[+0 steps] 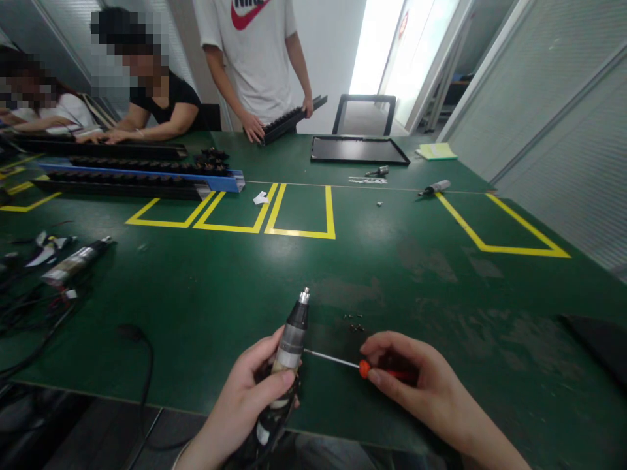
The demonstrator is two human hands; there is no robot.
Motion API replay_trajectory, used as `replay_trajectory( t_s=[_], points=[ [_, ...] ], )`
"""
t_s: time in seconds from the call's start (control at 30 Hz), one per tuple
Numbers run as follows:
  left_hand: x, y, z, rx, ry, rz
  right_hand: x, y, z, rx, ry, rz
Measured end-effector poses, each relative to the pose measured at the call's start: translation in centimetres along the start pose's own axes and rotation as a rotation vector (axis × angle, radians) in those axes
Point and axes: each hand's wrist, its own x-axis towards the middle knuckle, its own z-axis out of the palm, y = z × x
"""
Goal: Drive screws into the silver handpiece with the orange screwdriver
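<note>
My left hand [259,385] is wrapped round an electric screwdriver [292,339], whose black and metal nose points up and away from me. My right hand [411,378] grips the red handle of a small screwdriver [337,360]. Its thin shaft points left, and the tip meets or nearly meets the side of the electric screwdriver's body. Several tiny screws [356,328] lie on the green table [206,294] just beyond my right hand.
Cables [44,333] and another electric screwdriver [78,260] lie at the left. Long black and blue rails [196,179] stand further back. Across the table a person [259,65] holds a black rail; two others sit left. A black tray [360,150] lies at the back.
</note>
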Motion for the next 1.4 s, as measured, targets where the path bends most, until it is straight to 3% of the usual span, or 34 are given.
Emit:
replay_trajectory(
  t_s=[0.43,0.7,1.1,1.27,1.4],
  points=[
    [-0.1,0.37,0.08,0.014,-0.011,0.005,-0.15,0.26,-0.17,-0.054,-0.105,-0.048],
    [-0.12,0.36,-0.02,-0.004,-0.015,-0.007,-0.04,0.03,-0.06,-0.135,0.012,-0.142],
    [-0.05,0.14,0.12,-0.008,-0.002,0.016,-0.1,-0.14,-0.31,-0.035,-0.024,-0.125],
    [-0.09,0.45,0.25,-0.019,-0.019,0.017,-0.03,0.21,-0.16,-0.059,-0.068,-0.055],
    [-0.17,0.65,0.27,-0.013,-0.021,0.006,-0.13,0.12,-0.09,-0.1,-0.012,-0.108]
  ],
)
